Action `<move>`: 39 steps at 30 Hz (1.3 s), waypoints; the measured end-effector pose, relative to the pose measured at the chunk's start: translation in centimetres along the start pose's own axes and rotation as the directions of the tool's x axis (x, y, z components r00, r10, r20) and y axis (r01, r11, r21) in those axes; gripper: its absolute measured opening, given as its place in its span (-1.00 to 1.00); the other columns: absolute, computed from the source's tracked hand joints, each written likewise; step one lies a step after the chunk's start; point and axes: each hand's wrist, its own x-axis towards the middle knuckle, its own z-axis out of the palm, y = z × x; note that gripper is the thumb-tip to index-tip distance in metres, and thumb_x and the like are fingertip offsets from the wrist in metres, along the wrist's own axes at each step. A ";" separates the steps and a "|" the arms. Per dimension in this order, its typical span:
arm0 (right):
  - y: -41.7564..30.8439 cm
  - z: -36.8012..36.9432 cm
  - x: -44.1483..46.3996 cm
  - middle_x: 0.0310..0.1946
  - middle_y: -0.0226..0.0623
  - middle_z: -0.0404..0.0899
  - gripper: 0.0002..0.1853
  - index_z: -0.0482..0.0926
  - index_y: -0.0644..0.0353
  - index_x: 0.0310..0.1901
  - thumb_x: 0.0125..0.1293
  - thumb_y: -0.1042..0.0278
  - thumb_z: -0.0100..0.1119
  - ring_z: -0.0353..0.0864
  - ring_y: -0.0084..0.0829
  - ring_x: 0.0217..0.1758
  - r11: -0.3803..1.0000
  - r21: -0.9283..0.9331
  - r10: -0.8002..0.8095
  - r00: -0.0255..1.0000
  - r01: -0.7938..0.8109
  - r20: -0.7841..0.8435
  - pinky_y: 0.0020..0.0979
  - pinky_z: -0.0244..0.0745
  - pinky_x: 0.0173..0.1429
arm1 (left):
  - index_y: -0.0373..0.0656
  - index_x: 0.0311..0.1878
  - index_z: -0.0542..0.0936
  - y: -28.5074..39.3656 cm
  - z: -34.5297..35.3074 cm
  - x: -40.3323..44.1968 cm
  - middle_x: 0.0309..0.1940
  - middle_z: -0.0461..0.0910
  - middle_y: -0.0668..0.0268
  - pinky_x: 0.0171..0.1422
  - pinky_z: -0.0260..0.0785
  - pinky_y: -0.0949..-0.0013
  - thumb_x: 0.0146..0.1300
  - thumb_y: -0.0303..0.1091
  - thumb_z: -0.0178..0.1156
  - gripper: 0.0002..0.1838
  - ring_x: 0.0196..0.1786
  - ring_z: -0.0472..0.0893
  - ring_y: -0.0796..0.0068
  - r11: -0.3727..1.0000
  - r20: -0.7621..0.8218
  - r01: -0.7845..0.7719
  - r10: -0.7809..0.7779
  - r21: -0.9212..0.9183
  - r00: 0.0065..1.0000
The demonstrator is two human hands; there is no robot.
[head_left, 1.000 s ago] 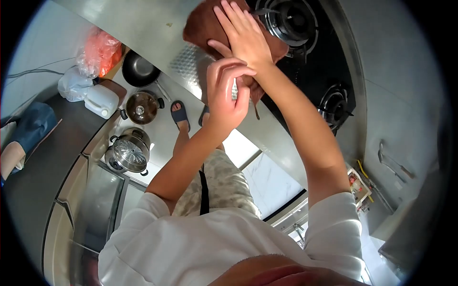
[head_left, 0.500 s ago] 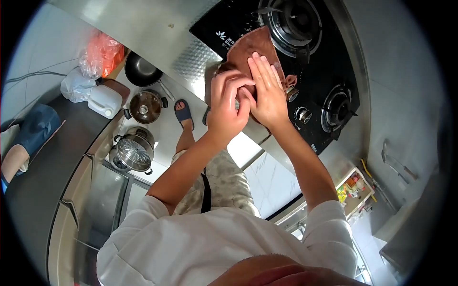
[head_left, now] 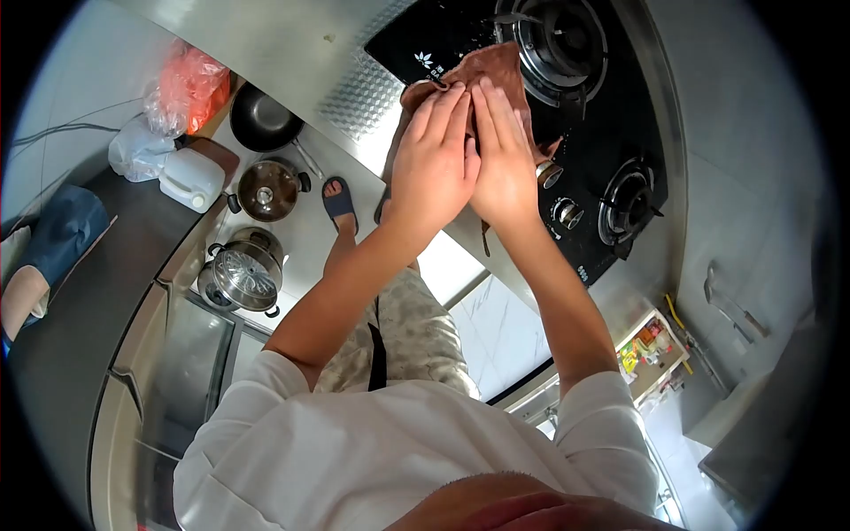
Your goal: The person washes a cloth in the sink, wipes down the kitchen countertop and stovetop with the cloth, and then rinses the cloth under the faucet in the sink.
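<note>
Two flat hands, one brown cloth, four containers

Item: left hand [head_left: 429, 177] and right hand [head_left: 506, 177], mine, side by side over the brown cloth [head_left: 498, 62]. Fingers [head_left: 487, 106] straight, close together within each hand; the two sets lean inward, tips nearly meeting. I see no pinch; both lie flat.
Item: the cloth, beneath both hands, showing past the fingertips and at either side. Its long axis I cannot tell, so much is covered. Neither hand is clearly nearer; the left has its left part, the right the part beside the near knob [head_left: 549, 174]. It overlaps the cooktop [head_left: 469, 22]; its far edge comes close to the large burner [head_left: 571, 44].
Item: pot with a brown glass lid [head_left: 283, 199], low down to my left, contents indistinct.
Item: steel pot [head_left: 212, 288], lidded, just beside it; I cannot see inside.
Item: dark pan [head_left: 264, 119], inner face upward, handle toward the foot [head_left: 336, 205].
Item: white jug [head_left: 190, 177], on the dark tabletop [head_left: 62, 372], near a red plastic bag [head_left: 199, 84]; its contents do not show.
</note>
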 end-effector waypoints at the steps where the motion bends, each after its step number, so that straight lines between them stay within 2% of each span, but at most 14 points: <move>1: 0.2 0.3 1.1 0.61 -0.04 0.31 -0.32 0.35 0.28 0.56 0.44 0.26 0.14 0.25 -0.03 0.69 1.000 -0.007 -0.030 0.999 0.029 -0.026 0.00 0.14 0.71 | -0.36 0.40 0.51 0.2 0.1 -0.2 0.43 0.49 0.05 0.54 0.33 0.05 0.28 -0.48 0.21 -0.42 0.44 0.46 -0.03 1.000 0.001 -0.019 0.019 0.024 1.000; 4: 0.2 0.5 3.8 0.64 -0.02 0.24 -0.28 0.31 0.30 0.58 0.41 0.24 0.08 0.18 -0.01 0.72 0.997 0.004 -0.074 0.996 0.074 -0.044 0.04 0.09 0.73 | -0.38 0.41 0.51 -0.7 0.1 1.7 0.42 0.51 0.05 0.54 0.34 0.07 0.34 -0.51 0.14 -0.45 0.45 0.45 -0.02 1.000 -0.024 -0.010 0.011 0.017 1.000; 7: 0.2 0.1 2.5 0.64 -0.03 0.25 -0.30 0.32 0.28 0.57 0.41 0.29 0.06 0.20 -0.01 0.71 0.999 0.027 -0.038 0.999 0.038 -0.003 0.02 0.10 0.73 | -0.40 0.40 0.51 -0.1 -0.5 2.3 0.43 0.51 0.07 0.55 0.35 0.08 0.35 -0.39 0.18 -0.43 0.46 0.46 0.02 0.992 0.011 -0.035 0.034 0.117 0.999; 11: 0.2 -1.2 -0.5 0.63 -0.06 0.28 -0.32 0.35 0.23 0.57 0.40 0.33 0.05 0.26 0.00 0.68 0.999 0.029 0.015 0.998 -0.017 0.059 0.01 0.14 0.72 | -0.40 0.43 0.50 1.3 -0.2 -0.2 0.50 0.46 0.11 0.57 0.34 0.10 0.36 -0.30 0.21 -0.40 0.50 0.45 0.10 0.983 0.164 -0.060 0.031 0.176 0.986; 15: 1.6 -0.1 2.3 0.58 0.01 0.36 -0.34 0.40 0.27 0.53 0.41 0.30 0.07 0.34 0.03 0.63 0.999 0.017 -0.051 0.997 0.052 -0.060 0.00 0.20 0.69 | -0.43 0.38 0.52 0.0 1.1 2.3 0.46 0.50 0.07 0.56 0.37 0.14 0.33 -0.34 0.20 -0.42 0.49 0.47 0.13 0.974 0.036 -0.138 0.134 0.178 0.990; 17: 1.9 0.1 3.5 0.53 0.06 0.40 -0.37 0.43 0.33 0.49 0.42 0.28 0.07 0.39 0.05 0.59 0.996 0.015 -0.084 0.993 0.085 -0.086 -0.01 0.27 0.65 | -0.40 0.37 0.55 -0.5 1.2 4.0 0.38 0.57 0.09 0.54 0.38 0.16 0.32 -0.35 0.20 -0.44 0.45 0.51 0.14 0.956 0.075 -0.158 0.144 0.248 0.987; 20: 1.5 -0.2 3.0 0.51 0.09 0.43 -0.39 0.47 0.37 0.46 0.39 0.34 0.08 0.44 0.06 0.55 0.998 -0.008 -0.064 0.995 0.064 -0.075 -0.10 0.35 0.61 | -0.37 0.38 0.55 0.0 0.4 3.7 0.39 0.57 0.10 0.54 0.39 0.15 0.33 -0.34 0.20 -0.43 0.45 0.51 0.14 0.971 0.120 -0.127 0.104 0.200 0.987; 22: 0.6 -1.0 0.7 0.52 0.08 0.42 -0.39 0.46 0.36 0.46 0.39 0.36 0.08 0.43 0.06 0.57 0.999 0.014 -0.045 0.998 0.046 -0.052 -0.10 0.34 0.62 | -0.36 0.39 0.56 0.8 -0.2 1.5 0.42 0.55 0.12 0.54 0.39 0.14 0.34 -0.32 0.20 -0.43 0.46 0.51 0.14 0.982 0.113 -0.087 0.068 0.167 0.991; 25: -0.3 -1.5 -1.3 0.54 0.09 0.40 -0.38 0.45 0.37 0.48 0.38 0.40 0.08 0.40 0.06 0.59 0.999 0.032 -0.003 1.000 0.003 0.007 -0.08 0.30 0.65 | -0.40 0.43 0.50 1.6 -0.7 -1.1 0.47 0.50 0.09 0.59 0.34 0.14 0.34 -0.30 0.20 -0.38 0.52 0.45 0.15 0.983 0.203 -0.107 0.075 0.150 0.976; 30: 0.6 -0.2 1.7 0.49 0.28 0.40 -0.33 0.44 0.52 0.42 0.33 0.31 0.18 0.45 0.14 0.54 0.997 0.008 -0.078 0.989 0.080 -0.125 -0.05 0.38 0.60 | -0.39 0.38 0.55 0.5 0.3 1.4 0.44 0.52 0.06 0.64 0.25 0.11 0.31 -0.32 0.16 -0.41 0.51 0.46 0.13 0.963 0.074 -0.175 0.164 0.205 0.984; 33: 1.0 0.7 5.0 0.44 0.34 0.44 -0.32 0.46 0.58 0.35 0.28 0.27 0.25 0.58 0.20 0.40 0.995 0.036 -0.087 0.978 0.096 -0.187 -0.10 0.55 0.45 | -0.32 0.29 0.63 -1.7 1.0 4.9 0.32 0.63 0.15 0.56 0.34 0.16 0.33 -0.34 0.15 -0.51 0.42 0.53 0.16 0.955 0.036 -0.201 0.198 0.220 0.980; 36: 0.5 1.1 6.4 0.44 0.34 0.43 -0.30 0.44 0.55 0.38 0.27 0.28 0.25 0.57 0.21 0.40 0.992 0.029 -0.110 0.968 0.119 -0.227 -0.10 0.55 0.45 | -0.29 0.29 0.64 -3.2 0.1 5.7 0.32 0.63 0.18 0.53 0.37 0.20 0.30 -0.37 0.20 -0.51 0.40 0.54 0.17 0.940 -0.002 -0.269 0.275 0.209 0.961; 38: -0.5 0.3 6.5 0.54 0.38 0.26 -0.26 0.26 0.59 0.50 0.46 0.19 0.11 0.25 0.16 0.65 0.992 -0.093 -0.092 0.992 0.084 -0.083 -0.08 0.21 0.70 | -0.29 0.29 0.64 -3.5 -0.1 5.3 0.32 0.63 0.17 0.53 0.37 0.19 0.31 -0.38 0.20 -0.52 0.40 0.54 0.17 0.932 0.012 -0.295 0.299 0.210 0.954; 39: -0.3 0.7 5.9 0.54 0.38 0.26 -0.26 0.26 0.59 0.50 0.46 0.19 0.11 0.25 0.16 0.65 0.993 -0.089 -0.084 0.993 0.076 -0.088 -0.08 0.21 0.70 | -0.29 0.30 0.63 -3.4 -0.3 5.3 0.32 0.63 0.17 0.53 0.37 0.18 0.32 -0.39 0.20 -0.52 0.40 0.54 0.16 0.924 0.024 -0.318 0.321 0.211 0.947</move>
